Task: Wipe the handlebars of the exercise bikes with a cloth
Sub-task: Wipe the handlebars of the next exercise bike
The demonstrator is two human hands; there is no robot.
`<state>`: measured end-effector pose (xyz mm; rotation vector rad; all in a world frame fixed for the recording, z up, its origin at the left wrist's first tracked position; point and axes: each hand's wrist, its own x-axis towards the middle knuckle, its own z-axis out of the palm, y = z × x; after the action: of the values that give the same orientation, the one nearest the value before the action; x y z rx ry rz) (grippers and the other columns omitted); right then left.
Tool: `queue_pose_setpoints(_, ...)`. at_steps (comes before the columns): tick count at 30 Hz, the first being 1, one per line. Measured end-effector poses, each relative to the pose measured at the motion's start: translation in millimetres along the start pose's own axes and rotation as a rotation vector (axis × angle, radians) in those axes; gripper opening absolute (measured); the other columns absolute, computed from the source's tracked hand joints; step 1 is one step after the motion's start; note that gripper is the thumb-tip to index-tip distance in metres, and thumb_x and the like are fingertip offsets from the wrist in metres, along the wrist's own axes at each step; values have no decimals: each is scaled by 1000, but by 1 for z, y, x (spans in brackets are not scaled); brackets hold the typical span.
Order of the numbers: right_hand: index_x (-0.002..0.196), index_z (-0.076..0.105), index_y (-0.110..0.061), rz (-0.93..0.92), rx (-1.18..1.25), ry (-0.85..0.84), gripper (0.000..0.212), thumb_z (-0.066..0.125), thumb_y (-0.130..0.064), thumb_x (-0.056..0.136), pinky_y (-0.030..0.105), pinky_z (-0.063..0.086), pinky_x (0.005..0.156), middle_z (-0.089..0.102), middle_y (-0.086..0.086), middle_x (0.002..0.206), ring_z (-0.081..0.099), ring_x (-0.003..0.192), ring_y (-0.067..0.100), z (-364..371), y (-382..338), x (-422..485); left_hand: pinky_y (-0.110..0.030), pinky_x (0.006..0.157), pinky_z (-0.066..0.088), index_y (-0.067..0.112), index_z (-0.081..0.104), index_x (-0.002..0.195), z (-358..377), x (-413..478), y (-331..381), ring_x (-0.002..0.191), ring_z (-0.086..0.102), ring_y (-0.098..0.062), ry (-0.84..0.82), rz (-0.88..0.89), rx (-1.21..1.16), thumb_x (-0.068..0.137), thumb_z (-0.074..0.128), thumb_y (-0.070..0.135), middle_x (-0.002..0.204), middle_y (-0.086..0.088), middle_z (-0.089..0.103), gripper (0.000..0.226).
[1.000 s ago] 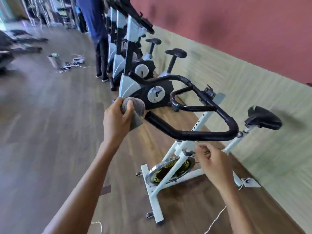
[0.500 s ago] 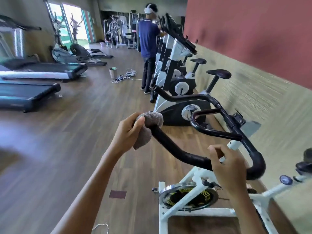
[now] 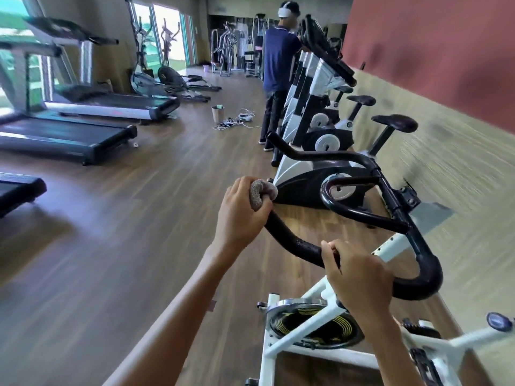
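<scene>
A white-framed exercise bike stands right below me, with black looped handlebars. My left hand grips a grey cloth wrapped over the near left tip of the handlebars. My right hand grips the lower bar of the same handlebars, close to its right bend. The far left horn of the handlebars sticks up bare.
A row of more exercise bikes runs along the right wall. A person in a blue shirt stands at them. Treadmills line the left side. A small bin and tangled cables lie on the wooden floor.
The view has tilted up, showing more of the room. My left hand with the cloth has closed further round the handlebar tip. My right hand has come up and taken hold of the lower bar.
</scene>
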<state>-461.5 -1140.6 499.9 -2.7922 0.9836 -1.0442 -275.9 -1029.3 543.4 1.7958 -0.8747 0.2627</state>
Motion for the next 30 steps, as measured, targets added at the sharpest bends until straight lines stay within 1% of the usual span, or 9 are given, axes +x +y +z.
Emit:
queue_pose_setpoints(3, 68, 58, -25, -37, -28, 2, 43, 35, -45, 98, 27, 43, 44, 46, -12, 52, 44, 43, 10, 2, 4, 0, -18, 38, 37, 11, 64, 86, -13, 19, 9, 41, 50, -7, -156, -261, -355, 79, 49, 12, 83, -11, 72, 16)
queue_pose_setpoints(5, 67, 58, -25, -59, -38, 15, 44, 33, -46, 97, 27, 42, 43, 46, -12, 52, 44, 43, 10, 3, 5, -1, -17, 35, 33, 7, 64, 87, -13, 13, 14, 36, 46, -8, -134, -214, -429, 79, 44, 5, 84, -16, 72, 22)
queue_pose_setpoints(10, 73, 64, -23, -108, -58, 50, 46, 32, -44, 98, 28, 44, 44, 54, -9, 57, 47, 47, 11, 6, 9, -4, -22, 43, 36, 19, 65, 103, -21, -6, 4, 46, 49, -12, -154, -30, -412, 70, 41, 6, 101, -8, 66, 44)
queue_pose_setpoints(13, 72, 64, -22, -112, -68, 71, 46, 32, -43, 98, 26, 40, 45, 52, -9, 56, 45, 47, 12, 6, 8, -4, -31, 71, 46, 21, 58, 113, -23, -3, -1, 85, 57, -17, -205, 74, -154, 68, 46, 23, 113, 4, 58, 47)
queue_pose_setpoints(15, 71, 63, -22, -109, -83, 73, 48, 30, -44, 98, 24, 33, 47, 50, -9, 56, 42, 48, 12, 6, 7, -4, -28, 90, 41, 19, 53, 116, -13, -9, 2, 105, 50, -16, -138, 117, 41, 69, 49, 35, 115, 7, 54, 51)
queue_pose_setpoints(19, 73, 64, -23, -95, -86, 66, 47, 29, -44, 98, 25, 29, 50, 52, -9, 58, 44, 50, 14, 6, 7, -4, -21, 86, 35, 16, 54, 109, 10, -13, 7, 100, 48, -15, 80, 119, 129, 79, 53, 46, 107, 5, 56, 42)
queue_pose_setpoints(24, 73, 64, -23, -92, -66, 85, 44, 33, -42, 97, 24, 25, 52, 53, -10, 58, 40, 50, 10, 5, 5, -4, -39, 75, 51, 21, 59, 82, 9, 10, 10, 78, 61, -16, 120, -8, 2, 81, 54, 43, 81, 5, 66, 22)
queue_pose_setpoints(28, 72, 62, -23, -64, -84, 71, 42, 35, -42, 97, 25, 28, 51, 53, -10, 59, 43, 52, 12, 8, 4, -6, -30, 92, 40, 11, 63, 90, 36, -20, 9, 98, 52, -20, 312, 187, 167, 82, 59, 35, 101, -1, 62, 26)
queue_pose_setpoints(30, 71, 62, -22, -61, -89, 66, 43, 34, -42, 97, 25, 31, 50, 52, -9, 58, 44, 51, 13, 10, 3, -6, -29, 85, 42, 14, 63, 85, 28, -10, 5, 91, 52, -18, 257, 191, 153, 83, 59, 41, 93, 3, 62, 28)
